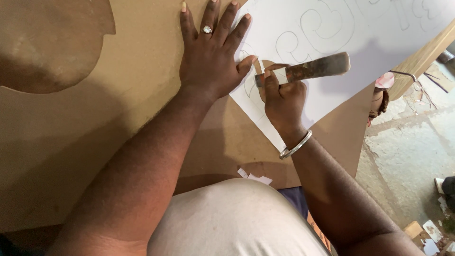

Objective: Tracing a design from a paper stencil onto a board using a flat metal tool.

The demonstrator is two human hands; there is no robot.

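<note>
My left hand (pixel 211 52) lies flat with fingers spread, pressing down the left edge of a white sheet (pixel 332 42) marked with pencilled curly outlines. A ring sits on one finger. My right hand (pixel 283 97) grips a worn cutting tool (pixel 308 68) with a brown, rusty-looking handle that points to the right. The tool's tip meets the sheet just beside my left thumb. A metal bangle (pixel 296 145) circles my right wrist.
The sheet rests on a large brown board (pixel 142 71). Small white paper scraps (pixel 256 176) lie near my body. A wooden plank (pixel 422 59) runs along the right, with a rough concrete floor (pixel 407 151) below it.
</note>
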